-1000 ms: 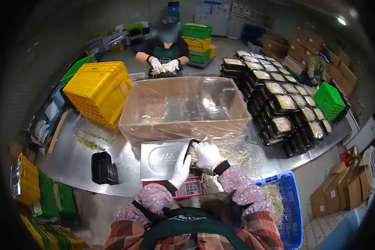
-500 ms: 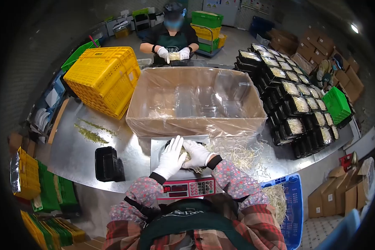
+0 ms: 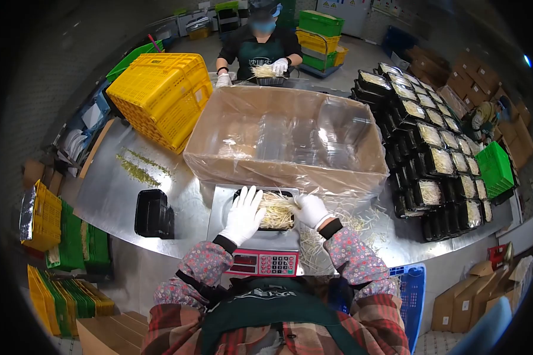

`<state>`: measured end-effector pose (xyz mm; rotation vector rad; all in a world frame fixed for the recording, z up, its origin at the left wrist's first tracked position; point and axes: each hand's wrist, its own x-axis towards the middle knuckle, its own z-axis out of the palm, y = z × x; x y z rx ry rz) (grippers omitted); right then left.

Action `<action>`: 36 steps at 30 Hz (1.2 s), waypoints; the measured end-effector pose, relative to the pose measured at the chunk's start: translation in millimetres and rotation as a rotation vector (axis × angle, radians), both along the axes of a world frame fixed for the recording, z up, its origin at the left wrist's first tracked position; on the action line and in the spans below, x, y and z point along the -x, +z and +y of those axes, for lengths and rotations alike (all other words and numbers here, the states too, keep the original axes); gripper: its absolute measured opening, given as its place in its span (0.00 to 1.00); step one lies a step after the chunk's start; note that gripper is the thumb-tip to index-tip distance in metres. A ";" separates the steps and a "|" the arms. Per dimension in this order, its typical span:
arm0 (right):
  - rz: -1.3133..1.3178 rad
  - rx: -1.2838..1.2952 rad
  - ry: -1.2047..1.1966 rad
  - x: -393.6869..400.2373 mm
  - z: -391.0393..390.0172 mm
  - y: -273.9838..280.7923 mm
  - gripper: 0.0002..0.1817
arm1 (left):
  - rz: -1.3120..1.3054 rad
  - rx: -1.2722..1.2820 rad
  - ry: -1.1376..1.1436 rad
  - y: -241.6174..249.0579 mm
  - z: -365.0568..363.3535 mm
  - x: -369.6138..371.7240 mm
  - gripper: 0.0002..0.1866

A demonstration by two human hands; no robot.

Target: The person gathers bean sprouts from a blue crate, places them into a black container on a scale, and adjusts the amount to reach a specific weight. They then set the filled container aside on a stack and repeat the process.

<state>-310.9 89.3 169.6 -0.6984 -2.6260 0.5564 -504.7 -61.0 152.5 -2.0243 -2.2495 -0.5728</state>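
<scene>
A black plastic tray point(image 3: 283, 229) filled with pale bean sprouts point(image 3: 276, 209) sits on the metal plate of a red scale point(image 3: 266, 264). My left hand point(image 3: 241, 219), in a white glove, lies flat over the tray's left side with its fingers stretched out. At the tray's right edge, my gloved right hand point(image 3: 312, 211) has its fingers closed on a few sprout strands. Loose sprouts point(image 3: 356, 222) lie scattered on the table to the right. An unfilled black tray point(image 3: 153, 214) stands left of the scale.
Behind the scale stands a carton point(image 3: 284, 168) lined with plastic, holding clear lids. Yellow crates point(image 3: 160, 97) rise at the left, stacked filled trays point(image 3: 435, 160) at the right. A blue basket point(image 3: 413, 296) is below. Across the table, a person point(image 3: 266, 50) handles another tray.
My right hand has moved right, from over the tray to its edge, uncovering the sprouts. My left hand stays on the tray's left side. The view has shifted slightly.
</scene>
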 end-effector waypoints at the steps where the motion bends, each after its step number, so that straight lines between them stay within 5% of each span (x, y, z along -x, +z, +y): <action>1: 0.003 0.003 0.008 -7.2 6.1 6.7 0.13 | 0.003 0.003 0.008 0.2 -0.1 -0.5 0.31; 7: 0.070 0.244 -0.144 -76.9 34.8 52.3 0.11 | 0.003 0.052 0.011 5.9 -3.2 0.5 0.32; 11: 0.271 0.622 -0.275 -121.5 53.1 -0.4 0.10 | -0.209 -0.037 -0.040 24.6 -16.7 14.2 0.32; 13: 0.162 0.737 -0.309 -141.6 54.3 -21.1 0.16 | -0.455 -0.191 0.079 32.6 -30.8 27.9 0.29; 15: -0.424 0.167 -0.244 -155.8 54.6 -52.8 0.30 | -0.653 -0.217 0.231 28.8 -44.4 58.1 0.28; 16: -0.623 0.284 -0.140 -151.1 53.3 -32.1 0.47 | -0.666 -0.240 0.250 19.6 -52.8 80.0 0.29; 19: -0.382 0.212 -0.201 -142.1 47.0 -17.9 0.57 | -0.573 -0.120 0.487 15.4 -71.3 106.8 0.32; 21: -0.200 0.227 -0.114 -104.1 37.4 7.4 0.64 | -0.733 -0.174 0.343 34.1 -57.9 88.0 0.35; 23: 0.002 0.087 0.027 -58.7 22.9 13.6 0.65 | -0.595 -0.118 0.241 37.0 -36.2 60.2 0.36; 25: -0.237 0.155 0.045 -0.9 -7.1 40.5 0.65 | -0.203 0.005 -0.064 33.2 -14.0 20.8 0.42; 26: -0.401 0.081 0.041 10.0 -6.1 38.7 0.55 | -0.214 0.056 -0.094 25.0 -8.2 11.7 0.42; 29: -0.355 0.034 0.122 7.3 11.2 5.4 0.43 | -0.117 0.028 -0.103 7.2 -6.7 4.0 0.41; 32: -0.290 -0.052 0.110 4.1 -7.0 11.7 0.17 | -0.080 0.001 -0.078 6.2 -5.5 0.1 0.41; 36: -0.181 -0.100 0.100 4.5 -7.1 0.6 0.09 | -0.095 0.002 -0.095 10.0 -5.1 1.2 0.40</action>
